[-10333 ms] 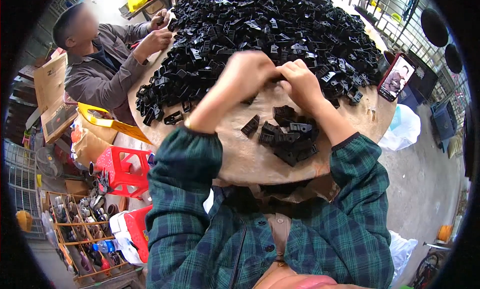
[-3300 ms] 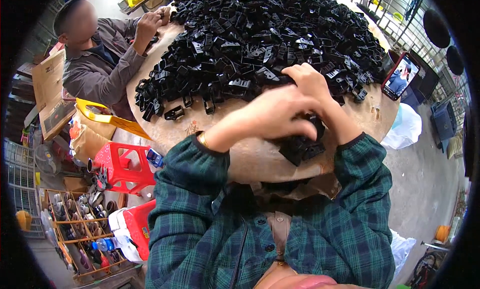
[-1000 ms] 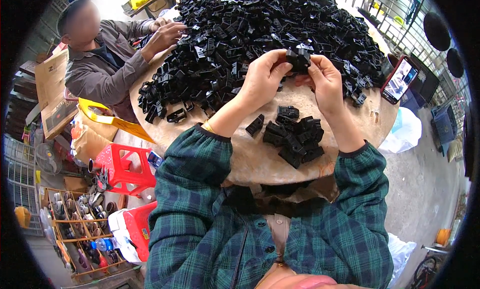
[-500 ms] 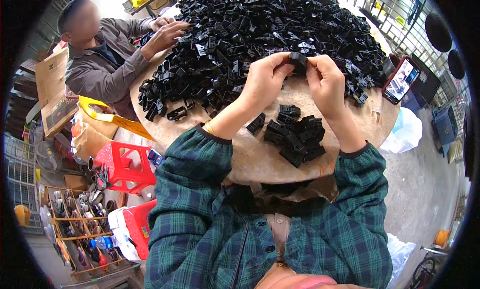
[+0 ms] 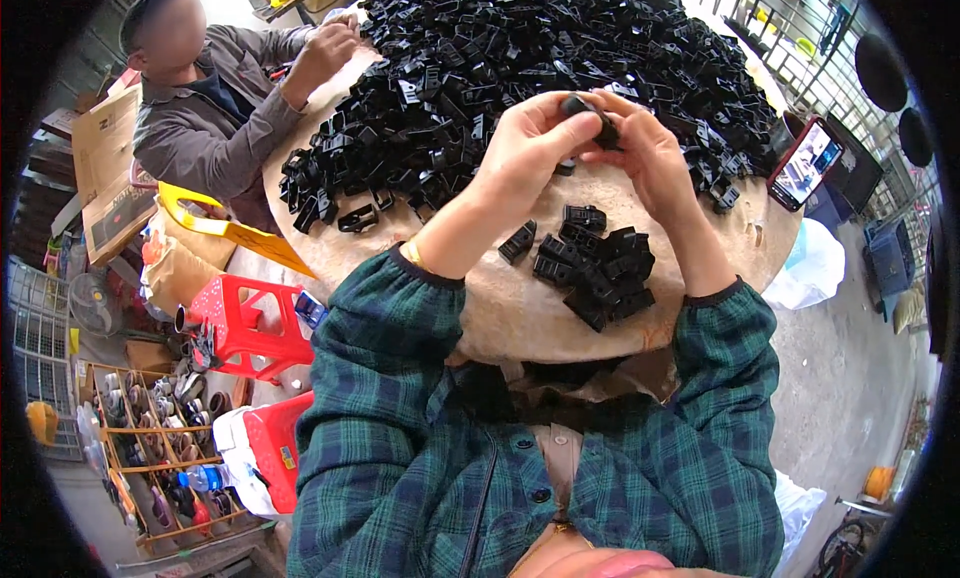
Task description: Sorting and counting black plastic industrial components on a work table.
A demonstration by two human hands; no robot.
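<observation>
Black part (image 5: 607,133): we find it held between the left hand (image 5: 530,143) and the right hand (image 5: 648,153), both closed on it, above the table (image 5: 490,323), between the large far pile (image 5: 520,58) and the small near cluster (image 5: 600,268). We judge two-handed working of one piece in hand; the next move calls for steady pinches.

A green-and-navy plaid jacket (image 5: 375,458) had dark round buttons (image 5: 541,495) and gathered cuffs (image 5: 714,296). A thin gold-coloured bracelet (image 5: 411,253) showed beyond the left cuff (image 5: 424,274).
</observation>
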